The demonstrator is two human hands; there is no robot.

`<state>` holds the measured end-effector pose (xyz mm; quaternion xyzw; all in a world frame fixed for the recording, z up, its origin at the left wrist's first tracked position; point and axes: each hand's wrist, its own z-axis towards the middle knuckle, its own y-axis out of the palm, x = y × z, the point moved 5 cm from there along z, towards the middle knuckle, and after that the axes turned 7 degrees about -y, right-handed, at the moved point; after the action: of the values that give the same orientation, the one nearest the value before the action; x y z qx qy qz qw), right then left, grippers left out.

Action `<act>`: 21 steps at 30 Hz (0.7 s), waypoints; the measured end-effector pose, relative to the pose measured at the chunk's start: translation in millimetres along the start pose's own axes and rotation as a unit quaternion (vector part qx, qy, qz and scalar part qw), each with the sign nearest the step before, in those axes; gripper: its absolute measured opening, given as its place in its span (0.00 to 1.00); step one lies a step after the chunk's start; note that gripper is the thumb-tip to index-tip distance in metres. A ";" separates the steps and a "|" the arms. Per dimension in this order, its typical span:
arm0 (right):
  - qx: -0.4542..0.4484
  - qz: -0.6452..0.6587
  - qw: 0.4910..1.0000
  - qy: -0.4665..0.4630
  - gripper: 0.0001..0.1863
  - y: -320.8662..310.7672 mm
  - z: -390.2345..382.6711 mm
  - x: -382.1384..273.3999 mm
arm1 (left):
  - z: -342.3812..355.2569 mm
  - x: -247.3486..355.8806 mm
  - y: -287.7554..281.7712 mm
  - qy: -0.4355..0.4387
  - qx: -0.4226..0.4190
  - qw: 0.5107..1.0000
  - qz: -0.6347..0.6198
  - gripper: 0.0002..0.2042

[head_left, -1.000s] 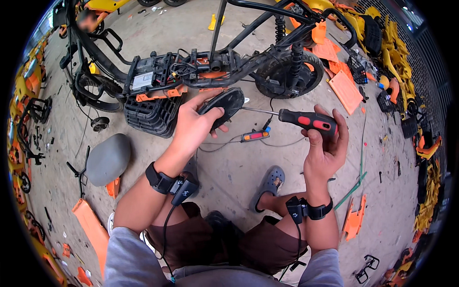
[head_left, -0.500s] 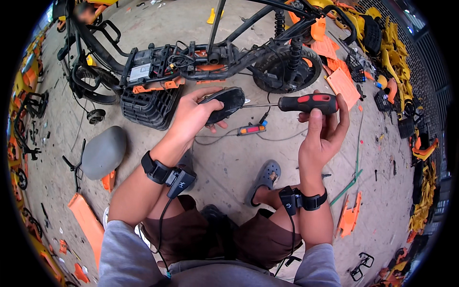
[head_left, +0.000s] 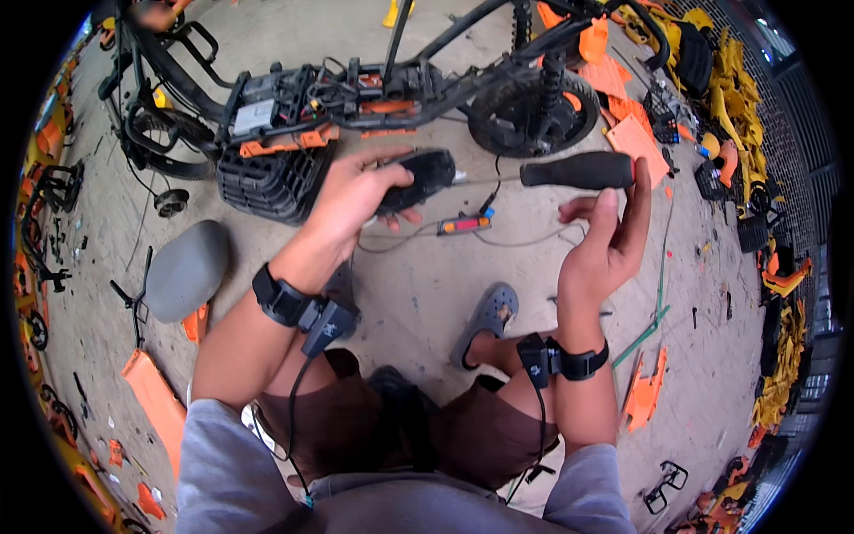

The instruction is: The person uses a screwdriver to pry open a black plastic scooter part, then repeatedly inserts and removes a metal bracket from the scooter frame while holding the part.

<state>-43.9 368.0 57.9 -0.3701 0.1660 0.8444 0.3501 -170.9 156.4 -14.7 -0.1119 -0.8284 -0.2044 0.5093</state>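
Head view, looking down: we have a black oval part (head_left: 425, 175) up in our left hand (head_left: 365, 196), pinched with the thumb over its face and the fingers behind, held clear of the floor (head_left: 427, 289). Our right hand (head_left: 605, 231) has a screwdriver (head_left: 578, 170) in a loose fingertip hold, a finger against the butt of the dark handle, thumb just under it, palm open. Shaft runs left, about level, to the right rim of the part; whether the tip is seated we cannot tell. Toward the floor's far edge we note a stripped black bike frame (head_left: 436, 116) with rear wheel (head_left: 534, 111), a ribbed black box (head_left: 271, 182) just below it. Nearer us, a red-and-amber lamp (head_left: 465, 225) lies on the floor on its cable. Toward the left edge, a grey rounded pad (head_left: 187, 271); in the near left corner, a long orange panel (head_left: 154, 402). Toward the right edge, a green strip (head_left: 641, 336) and an orange bracket (head_left: 647, 390); along that edge, heaped yellow panels (head_left: 740, 116). We wear a black strap (head_left: 583, 383) on each wrist.
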 end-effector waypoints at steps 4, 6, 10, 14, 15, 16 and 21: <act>-0.007 0.028 1.000 0.004 0.24 4.0 0.9 -2.7 | -1.2 -0.8 -0.5 -0.016 0.004 1.000 0.002 0.22; -0.006 0.001 1.000 0.012 0.25 2.6 0.3 -2.6 | -1.5 -2.7 -0.3 -0.023 0.008 1.000 0.006 0.22; 0.006 -0.005 1.000 0.023 0.26 3.8 0.4 -1.7 | -1.4 -2.2 0.4 -0.027 0.005 1.000 0.008 0.22; 0.003 0.025 1.000 0.008 0.24 4.3 0.4 -0.2 | -0.1 -3.4 -0.9 -0.027 0.002 1.000 0.008 0.22; 0.004 0.014 1.000 0.009 0.24 3.4 0.1 0.5 | 0.0 -3.3 -1.0 -0.027 0.003 1.000 0.010 0.22; 0.004 0.003 1.000 0.011 0.24 2.6 -0.3 1.0 | 0.1 -3.3 -1.2 -0.027 0.003 1.000 0.012 0.22; 0.005 -0.012 1.000 -0.002 0.23 3.2 1.6 -0.4 | -0.2 -3.3 -2.0 -0.026 0.007 1.000 0.010 0.22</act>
<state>-46.8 366.4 59.4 -0.3684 0.1656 0.8400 0.3622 -170.1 154.5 -18.0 -0.1218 -0.8418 -0.1908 0.4899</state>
